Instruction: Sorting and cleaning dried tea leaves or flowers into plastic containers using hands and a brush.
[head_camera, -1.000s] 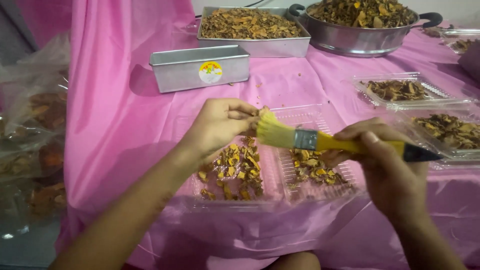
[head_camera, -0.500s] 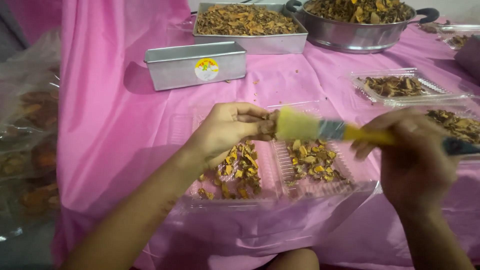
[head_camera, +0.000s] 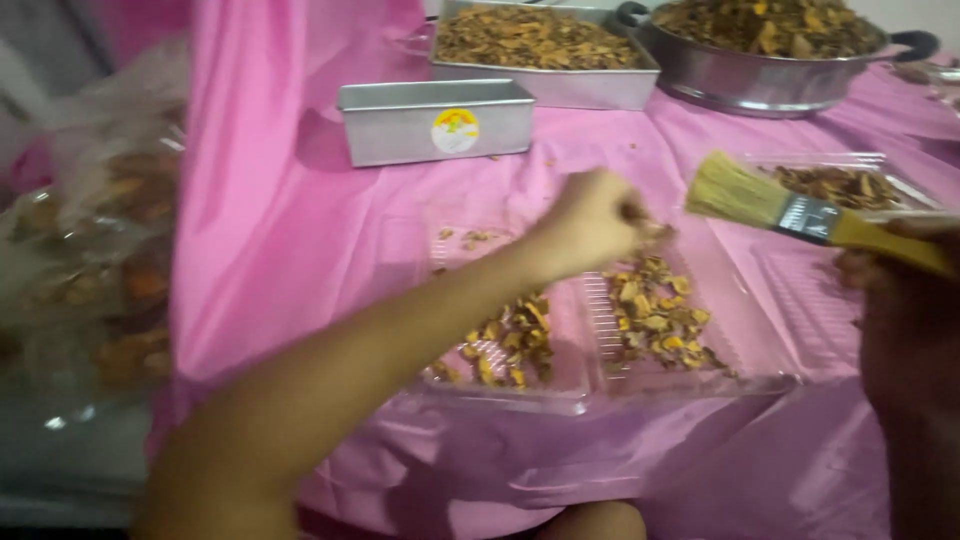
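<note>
Bare forearms, no sleeves, unadorned hands

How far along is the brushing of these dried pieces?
Done: brushed-looking yellow-brown dried pieces lie in the clear plastic clamshell tray. In hand: left hand pinches one piece, right hand holds the yellow-handled brush. Left: full metal pan and rectangular tin.

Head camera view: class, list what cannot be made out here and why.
1. What the left hand pinches: motion blur, and the fingers cover it.
2. The right hand: dark, cut off by the right edge; the end of the brush handle is lost there.
3. The far pan: top cropped by the frame edge.
</note>
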